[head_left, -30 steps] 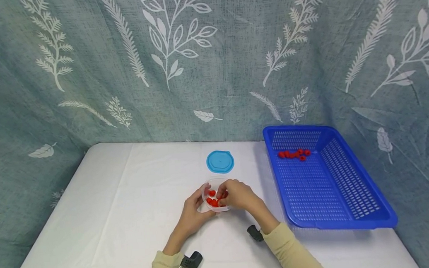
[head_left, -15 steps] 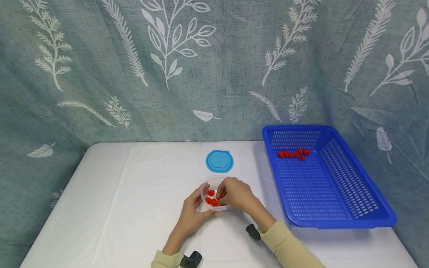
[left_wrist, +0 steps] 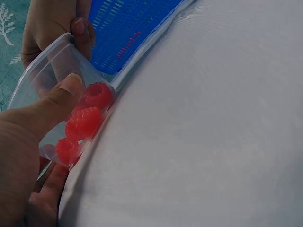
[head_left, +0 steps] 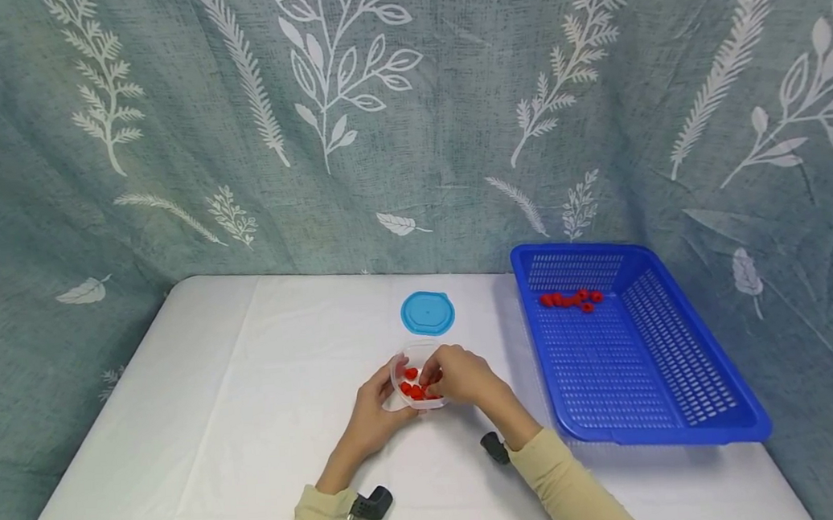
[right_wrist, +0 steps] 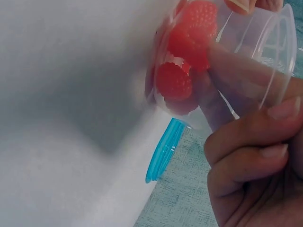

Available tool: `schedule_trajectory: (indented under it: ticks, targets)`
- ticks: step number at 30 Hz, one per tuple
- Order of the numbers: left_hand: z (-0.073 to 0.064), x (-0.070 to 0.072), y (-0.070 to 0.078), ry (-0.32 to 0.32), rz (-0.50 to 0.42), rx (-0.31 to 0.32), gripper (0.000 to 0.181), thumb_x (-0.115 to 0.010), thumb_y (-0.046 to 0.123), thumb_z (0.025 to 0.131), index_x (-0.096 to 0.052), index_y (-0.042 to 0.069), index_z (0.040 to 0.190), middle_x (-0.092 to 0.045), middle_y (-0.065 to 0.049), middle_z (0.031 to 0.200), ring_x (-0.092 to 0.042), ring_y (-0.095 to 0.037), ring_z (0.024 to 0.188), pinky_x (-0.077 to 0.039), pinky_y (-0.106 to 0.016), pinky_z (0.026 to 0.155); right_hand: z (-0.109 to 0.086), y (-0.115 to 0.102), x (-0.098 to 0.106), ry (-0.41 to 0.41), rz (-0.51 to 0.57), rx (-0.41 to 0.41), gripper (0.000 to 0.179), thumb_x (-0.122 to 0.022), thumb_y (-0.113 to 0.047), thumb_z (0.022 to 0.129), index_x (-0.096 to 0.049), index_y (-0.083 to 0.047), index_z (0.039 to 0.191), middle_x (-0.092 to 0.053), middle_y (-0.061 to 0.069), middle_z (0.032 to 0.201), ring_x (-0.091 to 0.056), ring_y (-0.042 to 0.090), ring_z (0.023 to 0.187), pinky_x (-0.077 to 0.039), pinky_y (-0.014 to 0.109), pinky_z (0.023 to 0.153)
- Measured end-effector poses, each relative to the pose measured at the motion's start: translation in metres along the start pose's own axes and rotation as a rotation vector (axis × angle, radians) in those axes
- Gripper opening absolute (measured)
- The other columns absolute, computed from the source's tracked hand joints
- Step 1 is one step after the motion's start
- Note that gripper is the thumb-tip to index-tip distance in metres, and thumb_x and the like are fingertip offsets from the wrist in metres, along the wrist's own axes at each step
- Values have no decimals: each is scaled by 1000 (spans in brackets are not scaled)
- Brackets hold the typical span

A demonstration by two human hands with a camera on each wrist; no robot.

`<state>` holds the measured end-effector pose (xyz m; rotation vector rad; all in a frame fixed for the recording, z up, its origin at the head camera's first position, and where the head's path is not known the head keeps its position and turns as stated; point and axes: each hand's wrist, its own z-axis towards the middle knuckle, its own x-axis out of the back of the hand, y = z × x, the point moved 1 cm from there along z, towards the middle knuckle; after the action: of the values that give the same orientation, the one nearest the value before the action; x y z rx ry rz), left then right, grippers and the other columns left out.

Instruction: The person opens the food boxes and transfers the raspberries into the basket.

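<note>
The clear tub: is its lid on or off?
Off: the blue lid lies on the table, apart from the clear tub, and the right hand reaches inside.

I count two hands (head_left: 373, 420) (head_left: 463, 377), one bench (head_left: 205, 452), one tub (head_left: 427, 405), one lid (head_left: 427, 313) at its twelve o'clock, one basket (head_left: 614, 391) at three, at least ten raspberries (left_wrist: 85, 124), some hidden.

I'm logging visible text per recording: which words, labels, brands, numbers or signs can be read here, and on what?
None can be read in any view.
Blue lid: faint mark at its centre, too small to read.
Clear container and blue basket: no lettering seen.
Backdrop cloth: white leaf prints, no writing.
</note>
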<state>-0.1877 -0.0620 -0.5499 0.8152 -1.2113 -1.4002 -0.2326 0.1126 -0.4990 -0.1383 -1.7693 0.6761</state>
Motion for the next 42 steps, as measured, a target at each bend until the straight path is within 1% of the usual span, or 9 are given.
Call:
schedule_trajectory:
  ticks: [8, 13, 16, 19, 24, 30, 34, 37, 42]
  targets:
    - [0, -1, -1, -1, 15, 2, 81, -82, -9, 77, -43, -10, 148, -50, -29, 148, -46, -44, 140, -38, -49, 115, -1, 3, -1, 32, 36, -23, 7, -81, -9, 84, -79, -14, 81, -72, -5, 81, -57, 13, 72, -51, 28, 63]
    - [4, -3, -20, 13, 15, 0, 84, -82, -12, 74, -43, -9, 148, -52, -29, 146, -47, -43, 139, -38, -49, 115, -3, 6, -1, 31, 75, -5, 8, -80, -8, 86, -77, -14, 82, -70, -5, 78, -55, 12, 67, -47, 25, 58]
    - [5, -3, -31, 9, 4, 7, 85, -83, -11, 75, -44, -5, 150, -54, -26, 146, -48, -39, 140, -39, -45, 116, -5, 8, -2, 37, 107, 18, 8, -79, -8, 86, -75, -13, 82, -68, -5, 77, -53, 12, 65, -45, 26, 56]
    - [5, -2, -36, -4, -3, 3, 85, -85, -6, 76, -45, -1, 151, -54, -21, 147, -48, -35, 141, -39, -42, 117, -8, 10, -3, 51, 126, 48, 7, -78, -9, 88, -75, -13, 83, -70, -6, 81, -55, 12, 69, -47, 27, 62]
    - [5, -2, -39, -22, 10, 1, 85, -85, -1, 77, -44, 2, 152, -53, -19, 149, -45, -33, 143, -38, -41, 117, -15, 12, -3, 92, 176, 102, 8, -76, -8, 90, -72, -14, 87, -72, -5, 87, -63, 13, 85, -54, 36, 79]
    - [5, -2, -36, -22, 21, 11, 85, -85, -2, 77, -44, 2, 152, -54, -19, 149, -45, -33, 143, -38, -40, 118, -22, 14, -3, 165, 243, 132, 9, -74, -6, 91, -71, -15, 92, -73, -2, 88, -68, 15, 90, -59, 39, 84]
    - [5, -1, -36, -23, 30, 6, 85, -84, -1, 77, -44, 3, 152, -52, -17, 151, -45, -32, 144, -39, -38, 117, -27, 14, -3, 214, 303, 130, 7, -74, -5, 91, -72, -11, 95, -74, 2, 92, -69, 16, 91, -61, 33, 81]
    - [6, -1, -38, -21, 46, -14, 84, -85, 1, 78, -44, 3, 152, -52, -17, 151, -45, -34, 143, -40, -38, 115, -31, 13, -1, 253, 370, 131, 7, -75, -4, 90, -73, -8, 96, -74, 2, 93, -69, 18, 90, -61, 27, 75]
    - [6, -1, -40, -15, 60, -21, 84, -85, 2, 79, -44, 2, 152, -52, -17, 151, -46, -35, 142, -41, -38, 114, -37, 11, 3, 303, 461, 159, 9, -76, -5, 90, -74, -8, 98, -74, 2, 95, -68, 16, 88, -60, 21, 68]
